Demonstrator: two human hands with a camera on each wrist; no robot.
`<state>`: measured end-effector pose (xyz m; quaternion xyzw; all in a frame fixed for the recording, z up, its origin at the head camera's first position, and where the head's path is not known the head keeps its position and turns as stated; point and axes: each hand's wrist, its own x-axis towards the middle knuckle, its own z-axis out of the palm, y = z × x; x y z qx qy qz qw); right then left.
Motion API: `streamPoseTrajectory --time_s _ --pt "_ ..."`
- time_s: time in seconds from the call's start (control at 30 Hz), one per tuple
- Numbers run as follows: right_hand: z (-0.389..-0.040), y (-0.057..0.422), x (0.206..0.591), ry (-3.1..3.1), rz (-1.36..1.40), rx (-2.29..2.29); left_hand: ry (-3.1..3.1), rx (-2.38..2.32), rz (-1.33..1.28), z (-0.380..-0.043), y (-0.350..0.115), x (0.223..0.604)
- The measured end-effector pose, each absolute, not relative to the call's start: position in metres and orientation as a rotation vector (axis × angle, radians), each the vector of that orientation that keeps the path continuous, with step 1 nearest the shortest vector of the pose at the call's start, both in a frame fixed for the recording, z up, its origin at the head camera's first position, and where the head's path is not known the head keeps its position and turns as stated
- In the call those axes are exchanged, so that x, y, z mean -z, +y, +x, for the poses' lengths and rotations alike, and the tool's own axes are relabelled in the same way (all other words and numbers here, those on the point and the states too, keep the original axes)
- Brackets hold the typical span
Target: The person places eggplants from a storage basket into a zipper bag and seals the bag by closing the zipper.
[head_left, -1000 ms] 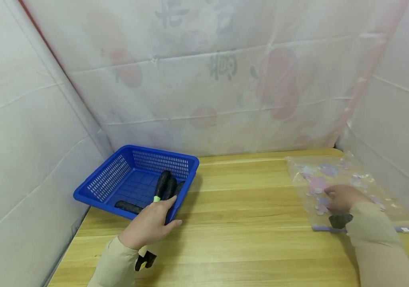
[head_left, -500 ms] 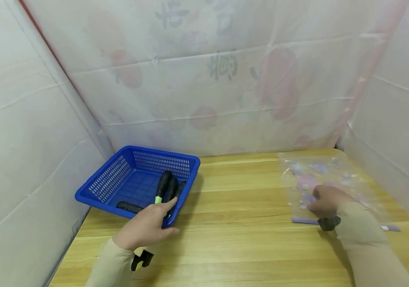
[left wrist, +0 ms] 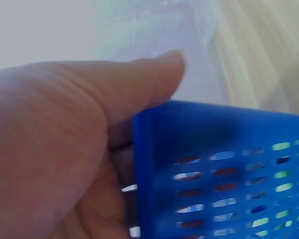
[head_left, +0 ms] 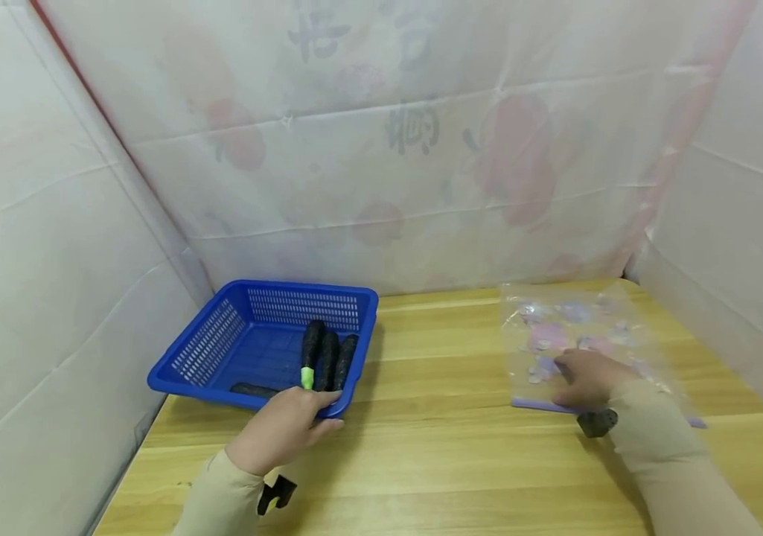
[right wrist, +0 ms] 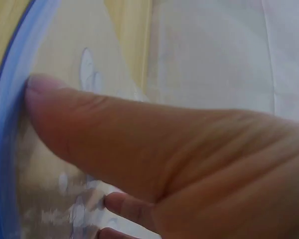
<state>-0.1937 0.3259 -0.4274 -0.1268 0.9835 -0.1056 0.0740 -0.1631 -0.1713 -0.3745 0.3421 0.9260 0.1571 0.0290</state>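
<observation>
With the thumb outside and the fingers inside, my left hand [head_left: 283, 430] grips the near right corner of a blue plastic basket [head_left: 210, 339]; the left wrist view shows this slotted wall [left wrist: 159, 169] close up. Several dark, bumpy, cucumber-like pieces [head_left: 312, 344] lie in it, one with a light green end. On the right, my right hand [head_left: 594, 378] presses on a flat, clear zip bag [head_left: 515, 335] printed with pink and purple shapes. Its thumb lies near the blue-purple zip strip [right wrist: 2, 149] in the right wrist view, the fingertips lower on the film.
Both things lie on a wood-grain table [head_left: 435, 447]. Printed cloth walls [head_left: 381, 171] enclose the back and both sides. The basket stands near the back left, and bare tabletop separates it from the bag.
My right hand has slid the bag leftward across the table. The left hand has stayed at the basket's corner, and the basket has shifted slightly right in view.
</observation>
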Motion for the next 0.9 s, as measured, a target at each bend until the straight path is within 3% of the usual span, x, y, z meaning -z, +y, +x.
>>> streamPoseTrajectory --time_s 0.9 --pt "-0.196 0.286 0.440 3.014 -0.263 0.291 3.012 -0.403 1.128 -0.197 -0.121 0.389"
